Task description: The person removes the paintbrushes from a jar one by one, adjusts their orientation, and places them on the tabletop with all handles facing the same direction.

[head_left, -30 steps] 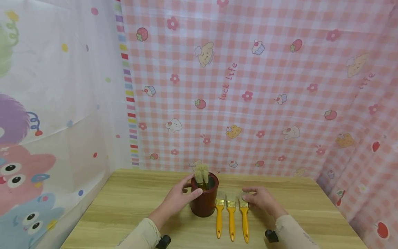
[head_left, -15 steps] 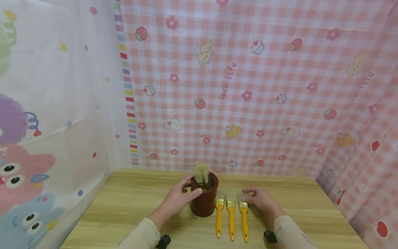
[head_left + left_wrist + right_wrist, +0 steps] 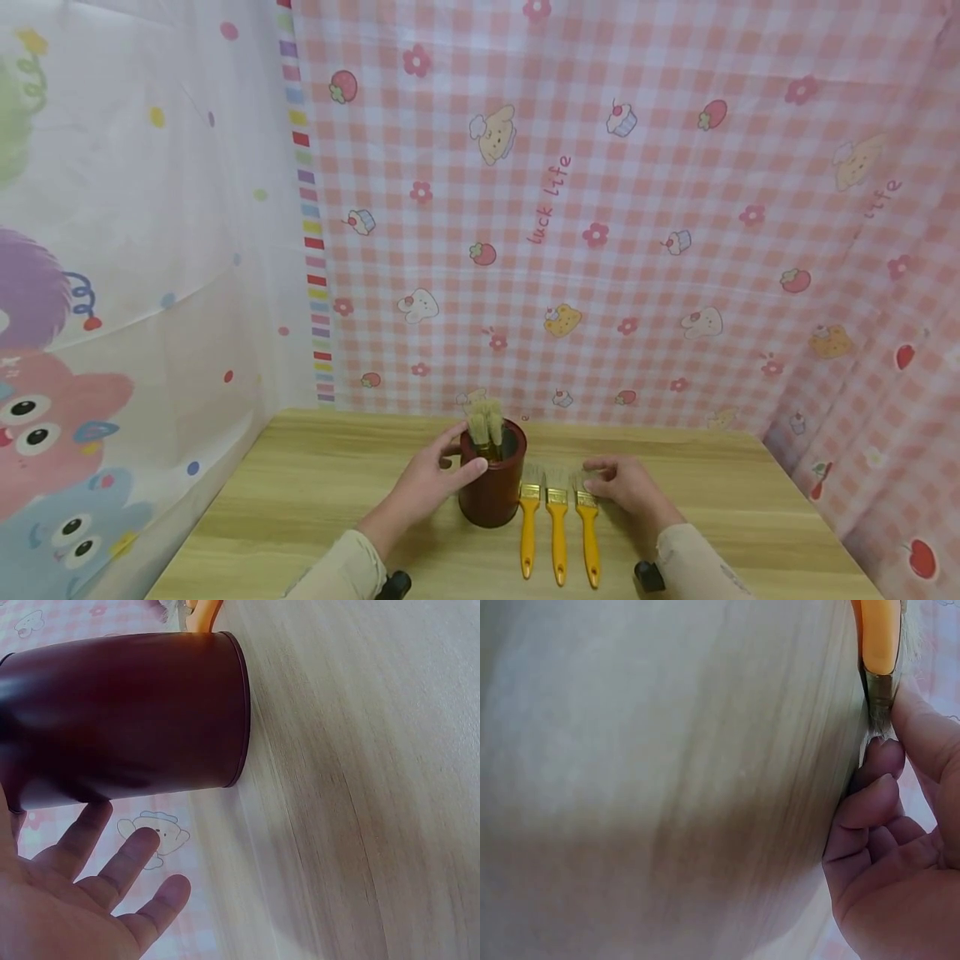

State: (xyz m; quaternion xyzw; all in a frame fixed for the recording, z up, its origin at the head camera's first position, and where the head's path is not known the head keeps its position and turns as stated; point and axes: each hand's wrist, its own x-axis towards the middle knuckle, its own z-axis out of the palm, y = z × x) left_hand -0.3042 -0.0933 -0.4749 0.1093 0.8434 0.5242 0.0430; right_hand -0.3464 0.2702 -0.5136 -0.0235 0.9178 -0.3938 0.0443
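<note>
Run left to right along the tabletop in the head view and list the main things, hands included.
Left hand, dark red pot, first yellow-handled brush, second yellow-handled brush, third yellow-handled brush, right hand.

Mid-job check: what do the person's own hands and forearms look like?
The left hand and right hand are gloveless. The left sleeve and right sleeve are pale cream, the right faintly marked in grey. A small black device shows near the left wrist, another near the right.
</note>
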